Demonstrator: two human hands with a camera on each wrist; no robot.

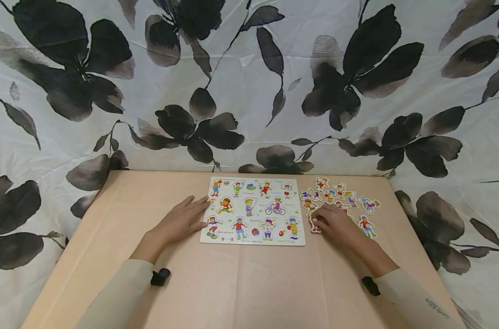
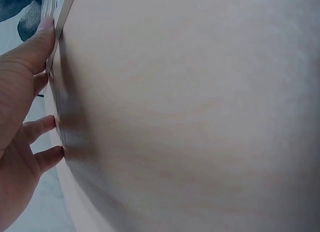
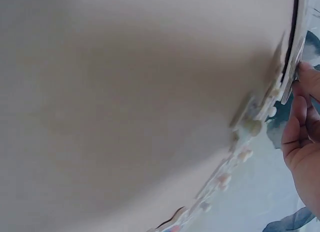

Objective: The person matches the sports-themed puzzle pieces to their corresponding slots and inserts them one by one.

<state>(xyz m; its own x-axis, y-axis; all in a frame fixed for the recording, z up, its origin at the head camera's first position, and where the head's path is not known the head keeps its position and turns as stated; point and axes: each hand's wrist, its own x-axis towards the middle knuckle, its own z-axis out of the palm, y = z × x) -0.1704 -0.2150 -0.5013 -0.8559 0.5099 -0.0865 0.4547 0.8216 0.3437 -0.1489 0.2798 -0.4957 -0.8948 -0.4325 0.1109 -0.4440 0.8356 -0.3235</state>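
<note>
Picture board (image 1: pixel 259 212) beside cutouts (image 1: pixel 350 198), perhaps overlapping

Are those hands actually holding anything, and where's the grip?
The right hand pinches a flat cutout piece by its edge; the left hand only touches the board.

"Where does the head view sit?"

"High over the near side of the table (image 1: pixel 274 283), facing forward and down, well back, spanning left hand (image 1: pixel 183 219), right hand (image 1: pixel 335 224), board (image 1: pixel 237 214), cutouts (image 1: pixel 330 196) and the flowered cloth (image 1: pixel 249 98)."

"And the wrists, from where we stand?"

"Both look close along the tabletop, tilted sideways. The left-wrist view puts its hand at the left edge and shares the board's rim with the head view; the right-wrist view puts its hand at the right and shares the cutouts."
</note>
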